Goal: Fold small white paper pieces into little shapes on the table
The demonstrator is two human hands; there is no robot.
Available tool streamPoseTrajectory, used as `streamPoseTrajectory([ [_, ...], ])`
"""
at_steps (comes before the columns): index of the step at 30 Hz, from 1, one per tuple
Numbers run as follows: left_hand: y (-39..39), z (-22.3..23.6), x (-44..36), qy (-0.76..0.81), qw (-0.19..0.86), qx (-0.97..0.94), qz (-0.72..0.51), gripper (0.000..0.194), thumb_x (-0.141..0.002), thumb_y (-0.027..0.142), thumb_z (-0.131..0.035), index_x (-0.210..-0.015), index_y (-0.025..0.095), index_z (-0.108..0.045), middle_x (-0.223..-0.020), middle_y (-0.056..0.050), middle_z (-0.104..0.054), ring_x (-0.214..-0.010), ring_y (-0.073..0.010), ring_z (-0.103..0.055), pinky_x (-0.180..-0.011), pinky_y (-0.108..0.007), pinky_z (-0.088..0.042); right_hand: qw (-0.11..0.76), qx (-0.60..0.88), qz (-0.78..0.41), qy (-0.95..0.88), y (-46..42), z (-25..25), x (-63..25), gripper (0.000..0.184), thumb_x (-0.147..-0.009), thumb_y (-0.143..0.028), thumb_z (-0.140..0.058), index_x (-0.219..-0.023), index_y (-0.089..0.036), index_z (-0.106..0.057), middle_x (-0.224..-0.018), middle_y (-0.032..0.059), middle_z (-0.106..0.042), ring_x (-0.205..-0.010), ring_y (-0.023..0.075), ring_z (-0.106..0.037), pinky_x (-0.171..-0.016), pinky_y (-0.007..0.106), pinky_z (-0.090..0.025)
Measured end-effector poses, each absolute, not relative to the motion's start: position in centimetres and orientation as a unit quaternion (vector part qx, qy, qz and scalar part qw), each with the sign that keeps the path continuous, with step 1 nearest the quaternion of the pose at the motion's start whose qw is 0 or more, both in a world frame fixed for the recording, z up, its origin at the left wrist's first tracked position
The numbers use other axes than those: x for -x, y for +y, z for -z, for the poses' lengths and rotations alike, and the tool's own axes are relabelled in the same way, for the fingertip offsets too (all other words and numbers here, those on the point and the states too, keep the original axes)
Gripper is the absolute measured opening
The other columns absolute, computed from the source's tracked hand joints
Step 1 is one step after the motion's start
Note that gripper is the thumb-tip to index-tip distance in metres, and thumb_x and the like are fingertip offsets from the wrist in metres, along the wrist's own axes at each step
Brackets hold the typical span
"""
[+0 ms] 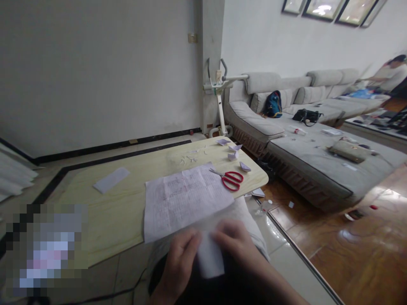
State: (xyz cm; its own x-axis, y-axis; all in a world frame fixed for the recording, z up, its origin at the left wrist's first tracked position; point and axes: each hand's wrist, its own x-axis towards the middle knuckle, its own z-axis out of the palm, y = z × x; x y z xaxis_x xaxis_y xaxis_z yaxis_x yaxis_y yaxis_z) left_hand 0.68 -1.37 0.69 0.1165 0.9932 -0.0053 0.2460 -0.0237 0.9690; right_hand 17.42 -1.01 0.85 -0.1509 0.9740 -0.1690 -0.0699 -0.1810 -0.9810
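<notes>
A small white piece of paper hangs between my two hands over my lap, in front of the table's near edge. My left hand pinches its left upper edge, and my right hand grips the upper right side, somewhat blurred. Just beyond them a large printed sheet lies creased on the table. Red-handled scissors rest at the sheet's right edge, blades slightly apart. Several folded paper shapes stand along the table's far right side. A folded white paper strip lies on the left.
Thin paper scraps are scattered near the table's far edge. To the right are a grey sofa with bags on it and a plastic bottle on the floor. An exercise machine stands behind the table. Another person is far right.
</notes>
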Motion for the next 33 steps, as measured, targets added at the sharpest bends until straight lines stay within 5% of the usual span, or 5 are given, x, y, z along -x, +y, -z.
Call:
streamPoseTrajectory([
  [14,-1.5,-0.2,-0.8,0.53,0.486,-0.575,-0.39,0.047,-0.083,0.056,-0.049,-0.057,0.018,-0.057,-0.057,-0.001,-0.057,-0.056,-0.0165,-0.053,-0.053,-0.026,-0.043,0.437,0.485,-0.619,-0.437,-0.9,-1.0,-17.2,0.03,-0.071,-0.038,-0.068,-0.059,-0.016,-0.051,-0.052,-0.0044,-0.045,-0.049,0.0084,-0.04,-0.045,0.021,-0.029],
  [24,-1.6,0.9,-0.5,0.6,0.462,-0.522,-0.393,0.044,-0.08,0.056,-0.053,-0.079,0.015,-0.07,-0.082,-0.009,-0.071,-0.084,-0.0261,-0.064,-0.077,-0.033,-0.051,0.453,0.483,-0.616,-0.426,-0.8,-1.1,-17.3,0.028,-0.07,-0.034,-0.068,-0.056,-0.015,-0.053,-0.05,-0.0033,-0.048,-0.048,0.0086,-0.042,-0.044,0.021,-0.031],
  [33,-1.7,-1.4,-1.6,0.503,0.587,-0.558,-0.303,0.037,-0.084,0.049,-0.053,-0.071,0.017,-0.066,-0.063,-0.003,-0.068,-0.056,-0.0174,-0.063,-0.051,-0.024,-0.049,0.495,0.501,-0.583,-0.404,-0.4,-0.8,-17.5,0.032,-0.071,-0.04,-0.068,-0.058,-0.017,-0.049,-0.05,-0.0039,-0.049,-0.047,0.0086,-0.042,-0.044,0.021,-0.032],
])
